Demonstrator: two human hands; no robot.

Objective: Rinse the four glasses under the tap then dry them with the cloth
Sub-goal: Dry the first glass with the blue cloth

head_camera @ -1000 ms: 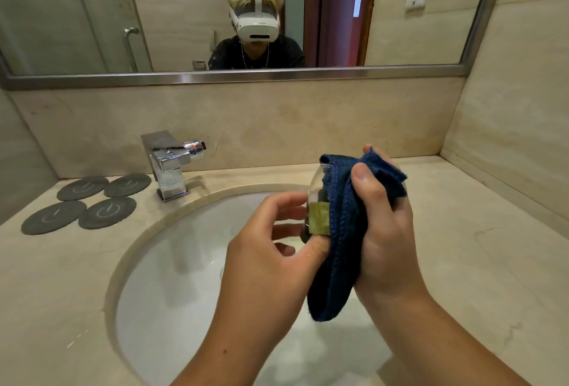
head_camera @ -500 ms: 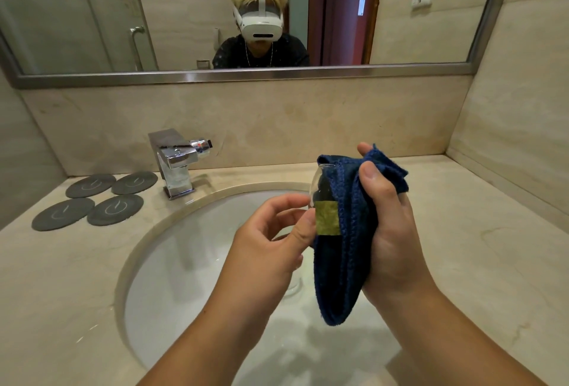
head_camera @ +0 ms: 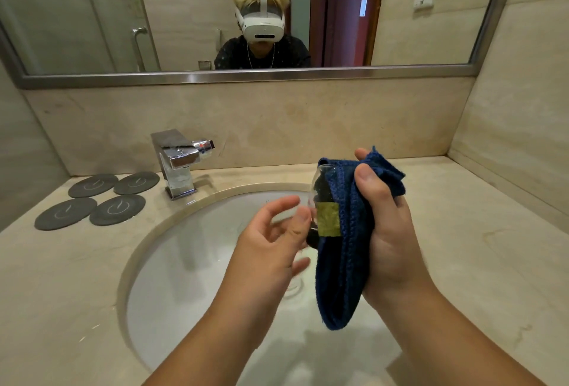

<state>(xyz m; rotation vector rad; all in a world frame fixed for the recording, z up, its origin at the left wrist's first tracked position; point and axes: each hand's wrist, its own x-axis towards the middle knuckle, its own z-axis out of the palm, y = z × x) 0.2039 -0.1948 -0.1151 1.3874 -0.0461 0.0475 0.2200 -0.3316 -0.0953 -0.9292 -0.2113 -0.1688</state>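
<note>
The right hand (head_camera: 388,231) clamps the dark blue woven cloth (head_camera: 341,262) round the clear gold-labelled glass (head_camera: 320,198), held above the white oval basin (head_camera: 172,262) so drips fall inside. The left hand (head_camera: 271,247), fingers loose, sits just left of the glass; contact is unclear.

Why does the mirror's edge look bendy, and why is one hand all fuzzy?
Head view: the wide-angle lens likely bows the mirror frame towards the picture's edges. The left hand is smeared by motion blur at its fingers, while the right hand gripping the blue cloth looks sharp. The glass is see-through, so faint.
</note>
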